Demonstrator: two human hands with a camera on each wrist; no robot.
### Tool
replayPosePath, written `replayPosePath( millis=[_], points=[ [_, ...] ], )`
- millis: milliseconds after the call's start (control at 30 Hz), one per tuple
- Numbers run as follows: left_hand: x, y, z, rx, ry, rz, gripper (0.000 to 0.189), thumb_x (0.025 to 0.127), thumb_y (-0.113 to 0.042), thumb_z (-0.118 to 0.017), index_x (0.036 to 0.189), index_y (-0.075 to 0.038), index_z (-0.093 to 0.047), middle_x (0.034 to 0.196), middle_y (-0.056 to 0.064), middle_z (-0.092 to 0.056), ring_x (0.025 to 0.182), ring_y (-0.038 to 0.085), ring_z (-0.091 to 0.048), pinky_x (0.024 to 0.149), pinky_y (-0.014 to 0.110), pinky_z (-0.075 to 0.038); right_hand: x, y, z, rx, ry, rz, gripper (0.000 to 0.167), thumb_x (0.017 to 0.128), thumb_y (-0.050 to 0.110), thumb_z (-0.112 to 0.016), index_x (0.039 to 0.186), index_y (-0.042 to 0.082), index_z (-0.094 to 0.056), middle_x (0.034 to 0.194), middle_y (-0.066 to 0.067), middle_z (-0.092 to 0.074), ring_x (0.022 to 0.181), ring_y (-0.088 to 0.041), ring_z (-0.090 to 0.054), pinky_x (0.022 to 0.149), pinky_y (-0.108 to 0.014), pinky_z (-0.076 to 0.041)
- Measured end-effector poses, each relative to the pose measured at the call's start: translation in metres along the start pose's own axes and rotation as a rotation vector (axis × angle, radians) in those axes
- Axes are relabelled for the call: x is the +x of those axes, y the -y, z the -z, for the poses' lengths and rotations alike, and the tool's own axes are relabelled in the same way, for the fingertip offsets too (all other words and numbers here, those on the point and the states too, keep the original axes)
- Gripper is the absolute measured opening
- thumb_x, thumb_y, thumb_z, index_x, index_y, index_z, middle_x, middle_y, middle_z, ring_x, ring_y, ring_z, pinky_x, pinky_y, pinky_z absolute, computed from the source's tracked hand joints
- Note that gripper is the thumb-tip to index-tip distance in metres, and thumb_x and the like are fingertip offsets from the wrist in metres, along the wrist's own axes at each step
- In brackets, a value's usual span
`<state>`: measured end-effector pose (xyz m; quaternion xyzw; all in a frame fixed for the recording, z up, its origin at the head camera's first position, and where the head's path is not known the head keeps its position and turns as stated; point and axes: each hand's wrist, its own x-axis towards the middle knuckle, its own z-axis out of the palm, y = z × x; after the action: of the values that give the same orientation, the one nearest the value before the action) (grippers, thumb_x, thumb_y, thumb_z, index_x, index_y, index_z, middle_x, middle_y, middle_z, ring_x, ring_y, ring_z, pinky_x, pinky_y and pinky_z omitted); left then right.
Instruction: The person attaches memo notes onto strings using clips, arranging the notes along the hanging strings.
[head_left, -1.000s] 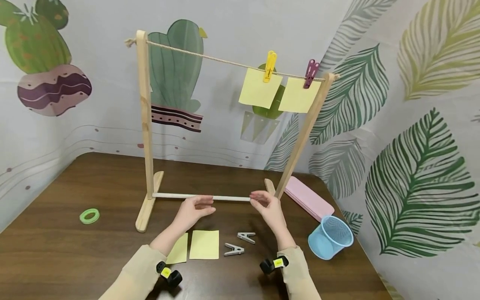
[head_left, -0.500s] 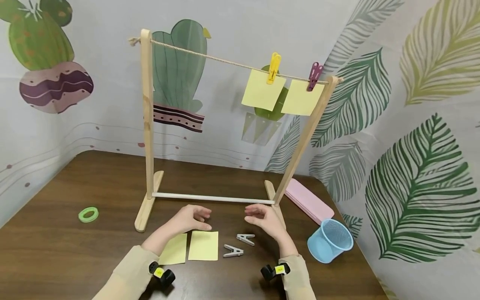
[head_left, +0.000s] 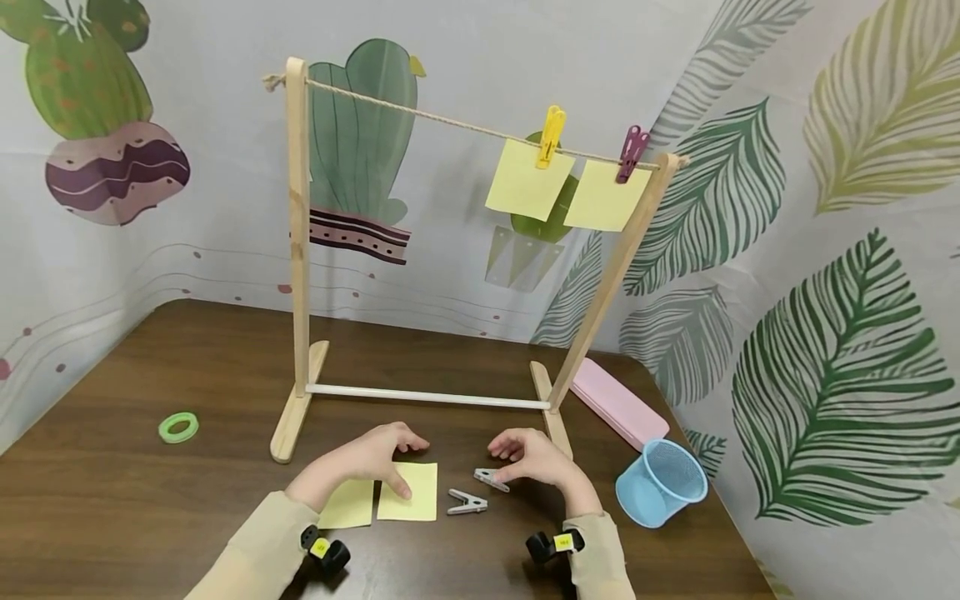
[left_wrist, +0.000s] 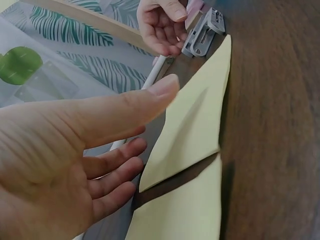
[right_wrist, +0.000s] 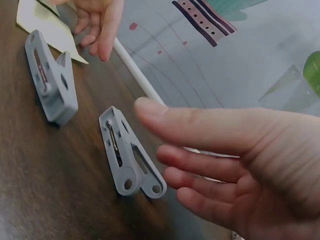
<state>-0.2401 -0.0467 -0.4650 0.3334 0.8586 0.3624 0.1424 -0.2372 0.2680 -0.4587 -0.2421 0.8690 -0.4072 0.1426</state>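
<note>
Two yellow paper notes lie side by side on the table, the right note (head_left: 420, 504) and the left note (head_left: 351, 505). My left hand (head_left: 372, 454) hovers over them, its thumb above the right note, fingers relaxed and holding nothing. My right hand (head_left: 538, 461) is beside the farther grey clothespin (head_left: 486, 477), with thumb and fingers apart. In the right wrist view a gap shows between the thumb and that clothespin (right_wrist: 131, 162). The nearer grey clothespin (head_left: 469, 502) lies between the hands. Part of the left note is hidden by the left hand.
Behind the hands stands a wooden frame (head_left: 298, 242) with a rope (head_left: 420, 113) and white rod (head_left: 427, 396). A yellow clothespin (head_left: 551, 137) and purple clothespin (head_left: 633, 154) hold notes on the rope. A pink case (head_left: 618, 404), blue mesh cup (head_left: 652, 492) and green ring (head_left: 167, 433) surround it.
Both hands have left the white rod and come down toward me. The left hand is now over the notes, the right beside the farther grey clothespin.
</note>
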Motion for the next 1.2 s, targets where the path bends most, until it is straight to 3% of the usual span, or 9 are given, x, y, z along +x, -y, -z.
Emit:
replayPosePath(
  millis=[333,600,833,1200],
  points=[
    [-0.005,-0.004,-0.005,0.092,0.069,0.012,0.084,0.054,-0.019,-0.095,0.130,-0.003,-0.062,0.113,0.003,-0.053,0.110,0.025,-0.044,0.095,0.043,-0.043,-0.003,0.006,-0.003,-0.081,0.075,-0.075,0.042,0.066,0.013,-0.090,0.101,0.004,-0.070,0.094,-0.002,-0.067,0.083,-0.012,-0.057,0.076,-0.023,-0.049],
    [-0.007,-0.006,-0.005,0.115,0.070,0.013,0.086,0.055,-0.016,-0.094,0.133,-0.005,-0.060,0.114,0.001,-0.049,0.111,0.024,-0.041,0.096,0.043,-0.043,-0.005,0.010,-0.003,-0.160,0.074,-0.109,0.042,0.060,0.012,-0.092,0.094,0.008,-0.069,0.083,0.003,-0.058,0.078,-0.011,-0.051,0.070,-0.021,-0.043],
    [-0.006,-0.008,-0.006,0.120,0.061,0.021,0.078,0.059,-0.014,-0.092,0.131,-0.006,-0.061,0.116,0.005,-0.051,0.111,0.027,-0.043,0.093,0.043,-0.043,-0.005,0.006,-0.002,-0.169,0.053,-0.102,0.038,0.061,0.012,-0.091,0.092,0.008,-0.069,0.081,0.004,-0.057,0.075,-0.008,-0.050,0.069,-0.020,-0.043],
    [-0.002,-0.006,-0.008,0.064,0.003,-0.026,0.072,0.054,-0.009,-0.093,0.119,-0.009,-0.061,0.110,0.003,-0.058,0.106,0.024,-0.046,0.089,0.039,-0.042,-0.004,0.000,-0.001,-0.112,0.023,-0.047,0.028,0.070,0.013,-0.084,0.093,0.003,-0.070,0.081,-0.002,-0.063,0.069,-0.003,-0.052,0.064,-0.018,-0.045]
  ],
)
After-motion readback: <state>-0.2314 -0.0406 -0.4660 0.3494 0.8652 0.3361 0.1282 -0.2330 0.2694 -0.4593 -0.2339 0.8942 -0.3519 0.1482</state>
